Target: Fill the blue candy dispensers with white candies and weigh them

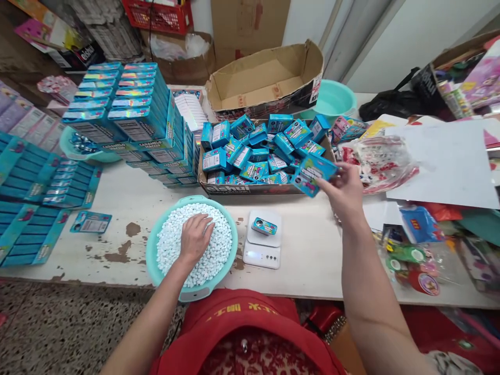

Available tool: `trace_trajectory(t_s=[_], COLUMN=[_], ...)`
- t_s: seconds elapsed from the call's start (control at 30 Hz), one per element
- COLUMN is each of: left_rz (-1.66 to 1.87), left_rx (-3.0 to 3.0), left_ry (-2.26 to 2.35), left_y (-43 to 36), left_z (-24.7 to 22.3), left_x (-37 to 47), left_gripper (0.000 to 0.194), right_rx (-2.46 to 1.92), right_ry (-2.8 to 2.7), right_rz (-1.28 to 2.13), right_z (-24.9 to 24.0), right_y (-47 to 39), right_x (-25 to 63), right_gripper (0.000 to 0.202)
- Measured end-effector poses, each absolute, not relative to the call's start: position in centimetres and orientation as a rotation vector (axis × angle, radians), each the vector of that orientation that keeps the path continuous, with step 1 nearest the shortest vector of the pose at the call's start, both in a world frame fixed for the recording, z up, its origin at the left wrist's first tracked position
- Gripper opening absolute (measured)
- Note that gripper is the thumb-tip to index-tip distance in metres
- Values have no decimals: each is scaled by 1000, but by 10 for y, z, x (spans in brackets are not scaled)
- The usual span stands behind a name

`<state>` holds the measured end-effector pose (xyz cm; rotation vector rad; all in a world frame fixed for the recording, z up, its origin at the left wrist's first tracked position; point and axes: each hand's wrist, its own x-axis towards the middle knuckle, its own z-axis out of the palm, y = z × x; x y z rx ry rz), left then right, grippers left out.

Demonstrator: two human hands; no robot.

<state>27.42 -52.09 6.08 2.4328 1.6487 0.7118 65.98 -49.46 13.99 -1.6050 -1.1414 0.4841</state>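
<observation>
Left hand (196, 237) lies, fingers slightly apart, on small, rounded white pellets (219, 244) in a round mint-green plastic basin (151, 245) beneath; its palm is hidden. Right hand (347, 192) pinches, at its left, a flat blue rectangular pack (312, 173) (lettering blurred).

Wears a bright red apron (269, 322) with a row of yellow characters (246, 307) across the front, partly lost in the folds, and a broad, curved edge. Shows darker red cloth (273, 354) inside that curve, densely patterned in a paler tone, with one small, shiny, round stud (244, 346). Has a pale grey, patterned sleeve (453, 363) near the right elbow; bare on left hand (196, 238) and right hand (346, 191).
</observation>
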Motion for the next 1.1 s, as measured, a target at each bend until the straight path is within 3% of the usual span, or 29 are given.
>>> trace_trajectory(t_s=[0.27,0.4,0.43,0.53,0.6,0.73,0.83,0.97,1.1], left_rz=[592,273,181,31,157,733,955,614,226], left_rx=[2523,2619,2624,2539,2437,2307,2157,1739,1408], left_ry=[1295,1000,938,969,1105,1398,1908,2573,2592], left_y=[-523,-520,-518,-509,-500,-484,-477,-461,-445], left_z=[56,49,47,47,59,107,139,122,69], left_x=[325,375,388,412,407,327,230,119,75], left_gripper=[23,59,59,38,30,37,40,48,45], right_rx=[-1767,-1851,-1860,-1825,-1775,-1618,-1389,-1160,-1095], right_ry=[-519,-422,-431,-507,-549,-343,-26,134,216], right_rz=[590,597,604,652,708,830,1105,1466,1602], right_z=[49,19,17,24,33,48,54,62,70], right_y=[-646,-672,-674,-669,-663,-654,-646,-635,-628], right_x=[635,619,615,606,600,594,590,573,548], right_gripper=[60,67,65,57,54,48,35,23,18])
